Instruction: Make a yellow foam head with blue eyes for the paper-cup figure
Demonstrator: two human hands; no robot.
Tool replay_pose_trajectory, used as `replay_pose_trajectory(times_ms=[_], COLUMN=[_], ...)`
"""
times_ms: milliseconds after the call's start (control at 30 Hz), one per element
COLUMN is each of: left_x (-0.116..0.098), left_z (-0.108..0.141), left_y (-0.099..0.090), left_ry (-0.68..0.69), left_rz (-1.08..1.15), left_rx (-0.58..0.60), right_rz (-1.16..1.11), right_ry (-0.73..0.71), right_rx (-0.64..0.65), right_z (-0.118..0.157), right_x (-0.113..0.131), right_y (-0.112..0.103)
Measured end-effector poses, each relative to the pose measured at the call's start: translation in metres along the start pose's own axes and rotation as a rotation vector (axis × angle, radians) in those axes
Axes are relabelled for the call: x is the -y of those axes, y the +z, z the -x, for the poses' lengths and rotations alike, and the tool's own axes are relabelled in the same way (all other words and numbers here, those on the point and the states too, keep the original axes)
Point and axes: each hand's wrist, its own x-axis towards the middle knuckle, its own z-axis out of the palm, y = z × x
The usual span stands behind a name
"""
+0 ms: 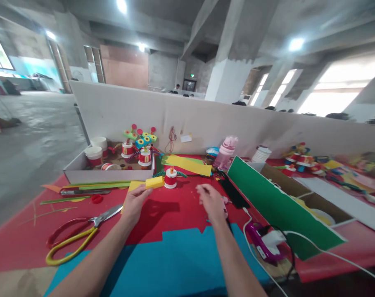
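Note:
My left hand pinches a small yellow paper roll between thumb and fingers. Just beyond the roll stands a red-and-white paper cup figure with an orange coil on top and dark green coiled arms. My right hand hovers over the red table cover, apart from the figure, its fingers curled together. Whatever they may hold is hidden. A pink object, partly covered by that wrist, lies beside it. Large scissors with red and yellow handles lie left of my left hand, blades pointing toward it.
A white box at back left holds cups and finished cup figures. Yellow paper sheets and a pink bottle stand toward the divider. On the right are a green-sided box, a purple power strip and cables. Blue paper lies in front.

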Motion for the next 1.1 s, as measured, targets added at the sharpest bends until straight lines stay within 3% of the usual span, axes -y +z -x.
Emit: replay_pose_trajectory(times_ms=[100, 167, 233, 400, 567, 767, 967, 1100], left_x=[0.000, 0.000, -0.001, 0.000, -0.004, -0.008, -0.006, -0.001], left_z=[-0.001, -0.001, -0.001, 0.001, 0.005, 0.008, 0.008, 0.006], left_y=[-0.002, -0.003, -0.003, -0.001, 0.005, 0.009, 0.008, 0.005], left_ry=[-0.013, -0.025, -0.047, -0.106, -0.109, -0.088, -0.032, -0.041], left_rz=[-0.006, -0.008, -0.024, -0.080, -0.106, -0.149, -0.268, -0.262], left_rx=[-0.003, 0.006, 0.028, 0.044, 0.082, 0.194, 0.233, 0.210], right_rz=[-0.424, -0.510, -0.491, -0.368, -0.319, -0.414, -0.503, -0.529], right_ry=[0.015, 0.008, -0.007, -0.164, -0.204, 0.000, 0.107, 0.085], right_rx=[0.273, 0.314, 0.281, 0.175, 0.205, 0.438, 0.418, 0.397], right_z=[0.002, 0.004, 0.008, 0.014, 0.010, 0.011, 0.012, 0.009], right_x=[0.022, 0.025, 0.020, 0.007, 0.006, 0.004, 0.000, -0.004], right_y=[0.061, 0.090, 0.103, 0.093, 0.090, 0.097, 0.098, 0.099])
